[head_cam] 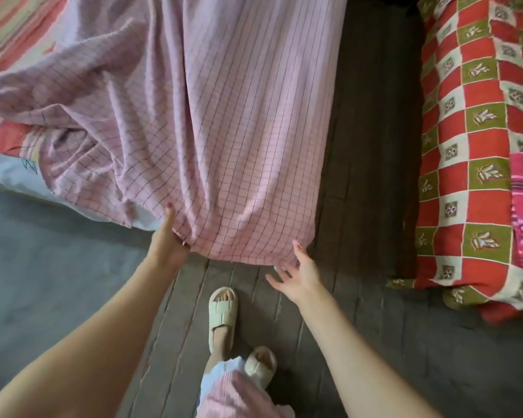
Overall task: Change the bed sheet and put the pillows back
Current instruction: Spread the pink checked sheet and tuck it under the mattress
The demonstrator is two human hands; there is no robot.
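1. Over the bed's near edge, I see the pink checked sheet [224, 146] hanging rumpled toward the plank floor [360, 146].
2. My left hand [168, 239] grips its lower hem, thumb lying on the cloth.
3. My right hand [299, 273] is spread wide, fingertips touching the hem's other corner, gripping nothing.

Dark wooden floorboards [360, 182] run underfoot, worn and grey where the light falls. To the left lies a smooth grey patch of floor [43, 267]. On the right a second bed [477, 164] stands beside the boards, covered in a red, white and olive checked cloth with small flower motifs. The light is dim and soft.
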